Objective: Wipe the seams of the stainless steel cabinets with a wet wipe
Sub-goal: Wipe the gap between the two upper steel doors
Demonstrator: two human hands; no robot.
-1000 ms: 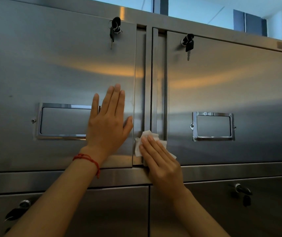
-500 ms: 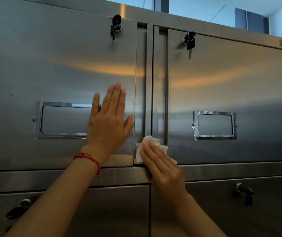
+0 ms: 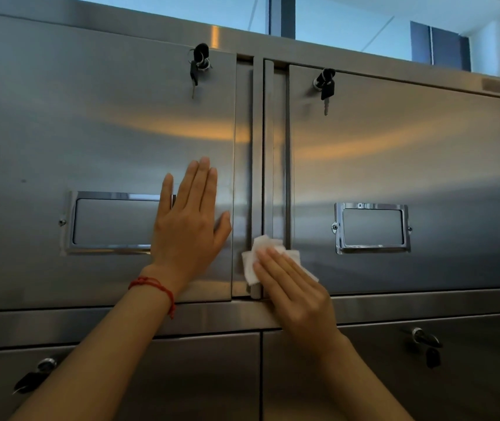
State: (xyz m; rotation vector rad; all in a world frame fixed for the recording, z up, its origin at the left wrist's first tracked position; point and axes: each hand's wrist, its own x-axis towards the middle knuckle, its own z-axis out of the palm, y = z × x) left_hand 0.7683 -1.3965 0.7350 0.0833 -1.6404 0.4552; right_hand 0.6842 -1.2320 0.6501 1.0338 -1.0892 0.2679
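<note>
From the head camera, your left hand (image 3: 188, 226) lay flat with straight fingers against the left cabinet door (image 3: 100, 141), its palm covering the right end of the chrome label holder (image 3: 112, 223); a red string bracelet (image 3: 154, 288) circled that wrist. Your right hand (image 3: 291, 287) pressed a white wet wipe (image 3: 257, 256) with extended fingers onto the vertical seam (image 3: 259, 177) between the two upper doors, low down near the bottom edge. Keys (image 3: 198, 66) hung from the left door's lock, and another key (image 3: 326, 86) hung from the right cabinet door (image 3: 409, 153).
</note>
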